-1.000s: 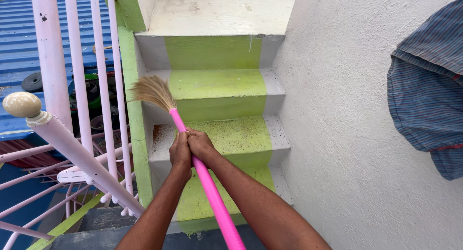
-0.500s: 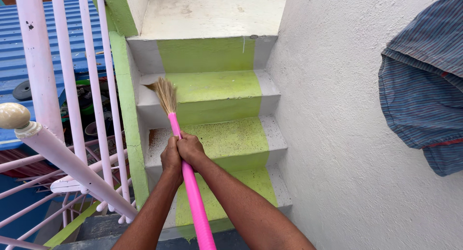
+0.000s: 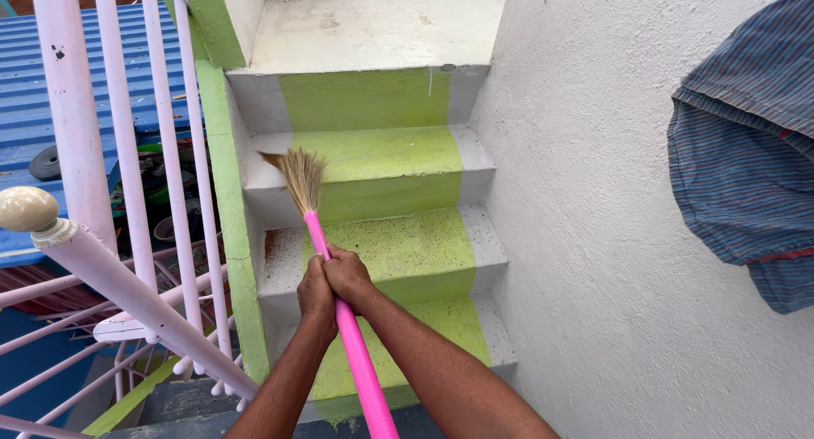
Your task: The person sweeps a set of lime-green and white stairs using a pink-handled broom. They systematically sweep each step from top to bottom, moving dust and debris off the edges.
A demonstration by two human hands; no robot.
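Pink plastic-handled broom [image 3: 339, 295] with straw bristles at frame centre, gripped by left hand [image 3: 315, 293] and right hand [image 3: 348, 278] clenched together. Mid-sweep, seemingly; bristles on the second green-painted concrete step [image 3: 381, 155]. Speckled dirt below. Pink metal railing [image 3: 127, 151] left; white plaster wall [image 3: 577, 193], hanging blue striped cloth [image 3: 746, 168] right.

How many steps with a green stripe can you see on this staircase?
3: one step just past the hands, one by the broom head, one nearest, partly hidden by arms; more may lie below.
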